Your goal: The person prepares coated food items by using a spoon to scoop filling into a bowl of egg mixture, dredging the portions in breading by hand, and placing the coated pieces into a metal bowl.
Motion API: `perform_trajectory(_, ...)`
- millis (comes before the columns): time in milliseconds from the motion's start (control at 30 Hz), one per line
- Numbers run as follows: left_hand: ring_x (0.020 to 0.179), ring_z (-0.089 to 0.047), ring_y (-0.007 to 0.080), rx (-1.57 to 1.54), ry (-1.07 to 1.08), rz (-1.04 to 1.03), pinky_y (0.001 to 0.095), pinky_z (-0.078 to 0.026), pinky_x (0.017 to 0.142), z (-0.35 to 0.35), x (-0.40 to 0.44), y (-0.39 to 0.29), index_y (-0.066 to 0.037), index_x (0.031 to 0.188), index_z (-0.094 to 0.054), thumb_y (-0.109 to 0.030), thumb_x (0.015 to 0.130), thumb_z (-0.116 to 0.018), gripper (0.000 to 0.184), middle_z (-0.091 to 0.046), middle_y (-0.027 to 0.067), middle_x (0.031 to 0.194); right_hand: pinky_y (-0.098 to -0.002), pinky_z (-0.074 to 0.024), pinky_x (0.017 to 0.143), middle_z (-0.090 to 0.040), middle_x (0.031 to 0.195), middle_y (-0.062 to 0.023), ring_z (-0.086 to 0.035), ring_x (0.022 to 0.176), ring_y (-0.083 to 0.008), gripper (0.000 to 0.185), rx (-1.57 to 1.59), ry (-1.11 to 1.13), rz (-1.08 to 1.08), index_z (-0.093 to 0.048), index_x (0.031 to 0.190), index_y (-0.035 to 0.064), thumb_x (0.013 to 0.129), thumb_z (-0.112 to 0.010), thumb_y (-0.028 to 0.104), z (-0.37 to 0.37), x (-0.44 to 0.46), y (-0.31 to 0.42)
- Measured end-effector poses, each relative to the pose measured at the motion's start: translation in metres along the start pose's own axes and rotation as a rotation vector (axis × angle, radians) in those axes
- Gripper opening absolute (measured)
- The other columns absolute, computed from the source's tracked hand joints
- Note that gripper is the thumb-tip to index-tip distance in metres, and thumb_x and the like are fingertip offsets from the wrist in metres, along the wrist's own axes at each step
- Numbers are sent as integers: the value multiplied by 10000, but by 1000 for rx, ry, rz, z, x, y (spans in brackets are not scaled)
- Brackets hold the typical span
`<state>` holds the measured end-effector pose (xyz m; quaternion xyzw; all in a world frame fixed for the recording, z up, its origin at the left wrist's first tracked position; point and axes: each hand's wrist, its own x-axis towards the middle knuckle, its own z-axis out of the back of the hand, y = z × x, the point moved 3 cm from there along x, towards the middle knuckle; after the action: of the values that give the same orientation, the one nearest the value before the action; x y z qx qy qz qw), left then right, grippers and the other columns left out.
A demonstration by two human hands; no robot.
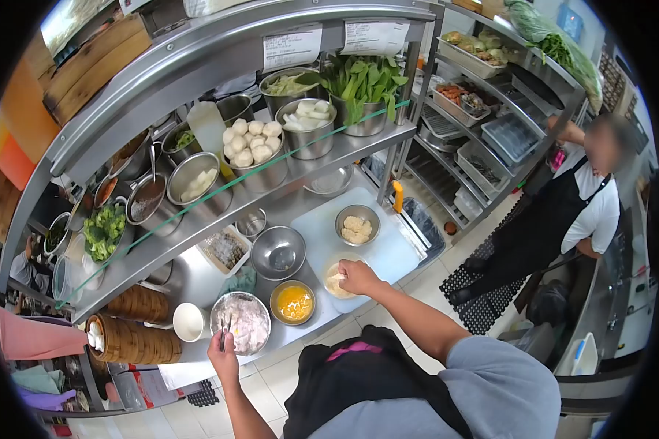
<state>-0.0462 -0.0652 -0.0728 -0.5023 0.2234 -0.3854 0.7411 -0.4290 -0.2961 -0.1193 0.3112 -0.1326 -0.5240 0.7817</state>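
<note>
My left hand (223, 354) grips slim metal tongs (228, 322), their tips in a steel bowl of pale pinkish pieces (247, 328) that look like raw meat or seafood in a white coating. My right hand (359, 278) is curled over a shallow bowl of pale crumbs (335, 285); whatever its fingers hold is hidden. Between the hands stands a steel bowl of beaten egg (293, 303). Beyond the right hand, on a white cutting board (399, 252), a steel bowl holds crumb-coated pieces (356, 230).
An empty-looking steel bowl (278, 252) and a white cup (190, 322) stand nearby. Bamboo steamers (135, 340) are at the left. Overhead, a steel shelf (271, 186) carries mushrooms, greens and broccoli (106, 233). A person in a black apron (545, 208) stands at the right beside a rack.
</note>
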Motion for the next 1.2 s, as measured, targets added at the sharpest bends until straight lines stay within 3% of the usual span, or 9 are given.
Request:
perform_trajectory(233, 700, -525, 87, -5, -31, 52, 251, -444, 640, 8, -3, 0, 49, 1105, -645, -220, 948, -675, 313, -630, 14, 833, -294, -553, 559, -618, 788, -38, -636, 688, -117, 218, 902, 87, -134, -547, 901, 45, 790, -732, 71, 35, 32, -29)
perform_trajectory(400, 721, -538, 94, 1, -58, 49, 260, -455, 648, 9, -4, 0, 64, 1099, -634, -217, 956, -665, 317, -645, 36, 863, -286, -562, 545, -559, 737, -29, -609, 604, -145, 233, 1022, -111, -236, -556, 921, 32, 764, -728, 44, 88, 76, -55)
perform_trajectory(500, 752, -560, 101, 21, -34, 87, 265, -474, 666, 9, -5, -1, 64, 1110, -633, -214, 958, -662, 319, -653, 50, 893, -296, -573, 570, -585, 745, -37, -630, 652, -143, 204, 952, -139, -320, -556, 828, 53, 749, -744, 59, 93, 104, -87)
perform_trajectory(567, 757, -568, 107, 7, -28, 86, 267, -481, 674, 10, -6, 4, 62, 1095, -640, -200, 952, -664, 299, -658, 53, 890, -360, -585, 634, -663, 760, -99, -675, 693, -220, 189, 607, -89, -457, -597, 772, 43, 726, -753, 140, 85, 114, -108)
perform_trajectory(667, 827, -612, 136, 11, -33, 66, 279, -508, 733, 16, -5, 16, 72, 1117, -641, -195, 949, -662, 316, -680, 75, 931, -442, -545, 791, -704, 856, -215, -688, 849, -375, 297, -230, -377, -161, -709, 897, 30, 703, -720, 255, 70, 135, -149)
perform_trajectory(733, 858, -639, 192, 184, -21, 46, 330, -517, 783, 28, 1, 46, 69, 1162, -648, -227, 918, -691, 387, -704, 149, 970, -397, -547, 751, -713, 848, -171, -690, 783, -295, 190, 188, -536, -94, -720, 924, 4, 792, -651, 123, 80, 106, -130)
perform_trajectory(833, 814, -691, 274, 421, -47, 61, 362, -530, 758, 33, -3, -2, 19, 1127, -674, -266, 891, -709, 371, -717, 198, 915, -252, -538, 698, -677, 916, -73, -645, 756, -133, 324, 861, -268, -339, -623, 1197, -19, 912, -636, 134, 92, 61, -80)
perform_trajectory(900, 816, -703, 336, 532, -67, 114, 398, -536, 752, 34, -1, -11, -17, 1106, -688, -281, 884, -705, 345, -715, 210, 895, -259, -541, 719, -674, 936, -63, -641, 780, -137, 273, 1080, -231, -353, -613, 1155, 2, 923, -637, 144, 88, 35, -62)
perform_trajectory(1200, 813, -697, 411, 916, 41, 77, 503, -556, 716, -13, 13, -27, -57, 1041, -657, -305, 884, -680, 295, -708, 215, 868, -280, -555, 739, -662, 921, -63, -639, 777, -152, 199, 1271, -128, -470, -598, 1098, 35, 925, -618, 132, 49, -22, -41)
